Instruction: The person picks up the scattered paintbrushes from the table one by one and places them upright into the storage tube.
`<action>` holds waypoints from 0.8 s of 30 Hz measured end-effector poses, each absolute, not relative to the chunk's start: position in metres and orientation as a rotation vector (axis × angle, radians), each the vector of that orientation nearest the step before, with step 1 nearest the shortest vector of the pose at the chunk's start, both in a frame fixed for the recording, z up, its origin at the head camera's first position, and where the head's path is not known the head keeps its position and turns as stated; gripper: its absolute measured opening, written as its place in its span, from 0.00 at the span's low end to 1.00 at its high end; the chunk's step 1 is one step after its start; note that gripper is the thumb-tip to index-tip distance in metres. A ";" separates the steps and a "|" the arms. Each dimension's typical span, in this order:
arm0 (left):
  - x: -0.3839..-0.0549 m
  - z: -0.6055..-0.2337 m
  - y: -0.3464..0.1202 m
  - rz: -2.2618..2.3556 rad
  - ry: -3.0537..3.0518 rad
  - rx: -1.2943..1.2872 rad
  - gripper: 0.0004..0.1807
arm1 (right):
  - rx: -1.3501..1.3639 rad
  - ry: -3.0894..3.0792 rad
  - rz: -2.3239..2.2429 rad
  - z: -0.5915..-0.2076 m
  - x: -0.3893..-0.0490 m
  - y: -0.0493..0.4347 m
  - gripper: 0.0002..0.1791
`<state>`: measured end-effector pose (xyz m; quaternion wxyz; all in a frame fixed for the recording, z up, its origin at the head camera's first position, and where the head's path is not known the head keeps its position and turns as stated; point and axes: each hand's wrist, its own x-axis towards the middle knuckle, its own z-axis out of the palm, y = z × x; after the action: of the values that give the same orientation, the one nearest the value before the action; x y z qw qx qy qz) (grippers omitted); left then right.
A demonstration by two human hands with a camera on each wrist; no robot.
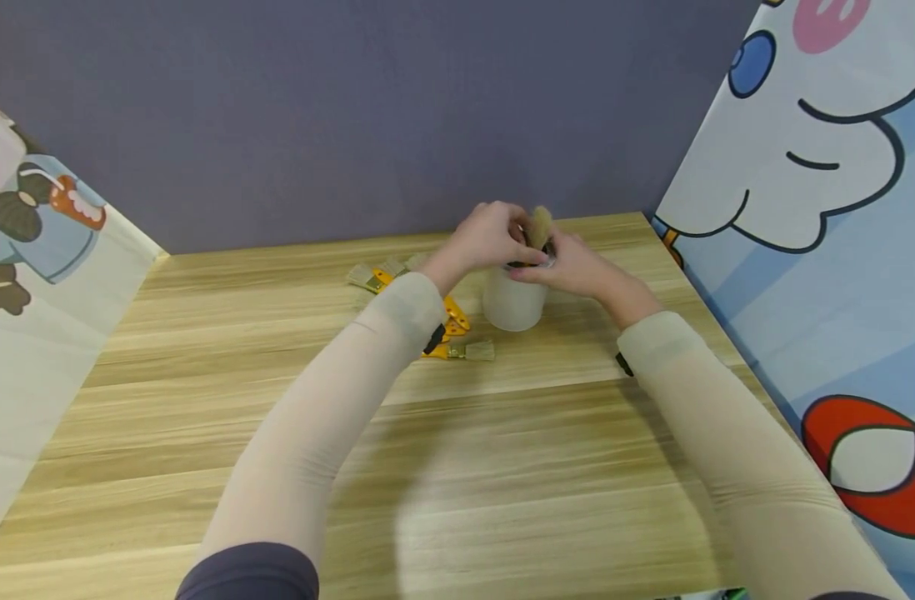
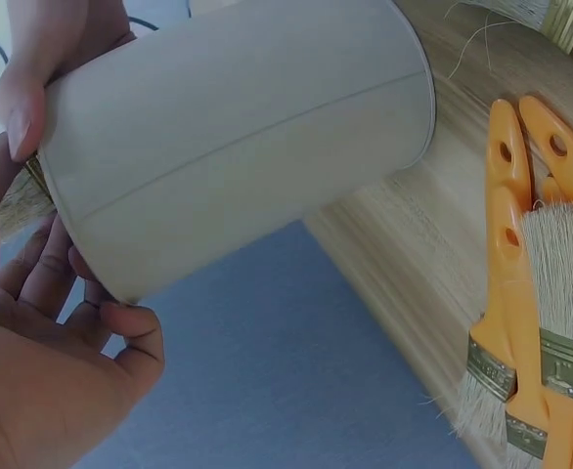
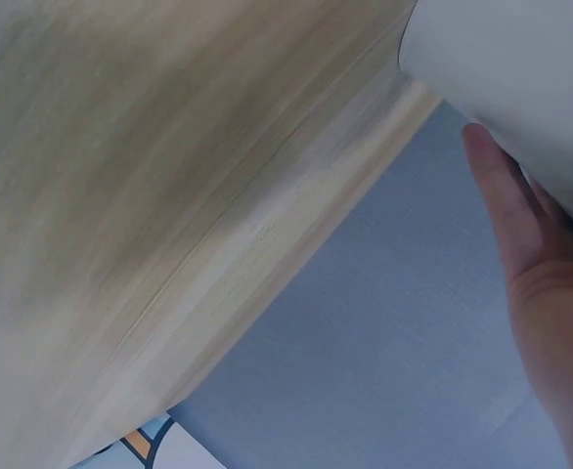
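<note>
White container (image 1: 513, 302): we see it standing on the wooden tabletop (image 1: 202, 367), mouth up, with both hands at its rim.
Left hand (image 1: 491, 237): we find it over the mouth of the white container, fingers bent and pinching a brush there; how firmly, we cannot tell.
Upright brush (image 1: 540, 227): we see its pale bristles rising above the white container's mouth, between the two hands; its handle is hidden from us.
Right hand (image 1: 573, 265): we see it gripping the white container from the right, thumb across the near rim and fingers along the side.
Loose brushes (image 2: 541, 371): we count several to the left of the white container, lying overlapped, with orange handles, metal bands and pale bristles turned different ways.
Nearest brush (image 1: 468, 351): we see it lying to the left and front of the white container, bristles pointing right.
Grey wall (image 1: 337, 125): we have it behind the white container.
Cartoon panel (image 1: 840, 275): we see it to the right of the white container.
</note>
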<state>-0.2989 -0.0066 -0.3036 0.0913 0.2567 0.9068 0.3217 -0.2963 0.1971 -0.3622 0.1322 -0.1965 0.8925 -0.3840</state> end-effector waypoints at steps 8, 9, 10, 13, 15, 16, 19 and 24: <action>-0.301 -0.293 -0.014 1.011 2.683 0.720 0.29 | -0.633 2.596 -1.145 -0.364 -0.297 0.196 0.49; -0.301 -0.290 -0.017 1.017 2.684 0.708 0.29 | -0.623 2.598 -1.143 -0.364 -0.298 0.196 0.49; -0.302 -0.286 -0.021 1.021 2.690 0.700 0.29 | -0.615 2.600 -1.142 -0.365 -0.298 0.196 0.50; -0.303 -0.275 -0.037 1.018 2.723 0.681 0.30 | -0.561 2.613 -1.134 -0.365 -0.298 0.196 0.55; -0.304 -0.270 -0.051 1.005 2.752 0.663 0.30 | -0.541 2.619 -1.137 -0.364 -0.298 0.195 0.57; -0.305 -0.268 -0.059 1.003 2.763 0.663 0.30 | -0.524 2.630 -1.124 -0.364 -0.298 0.195 0.58; -0.306 -0.266 -0.087 1.006 2.781 0.631 0.30 | -0.499 2.648 -1.104 -0.363 -0.298 0.194 0.60; -0.306 -0.274 -0.135 0.998 2.776 0.511 0.29 | -0.497 2.649 -1.101 -0.364 -0.298 0.194 0.61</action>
<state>-0.3056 -0.1352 -0.2738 0.0739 0.1701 0.9247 0.3324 -0.2984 0.1943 -0.3638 0.1146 -0.1697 0.9039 -0.3756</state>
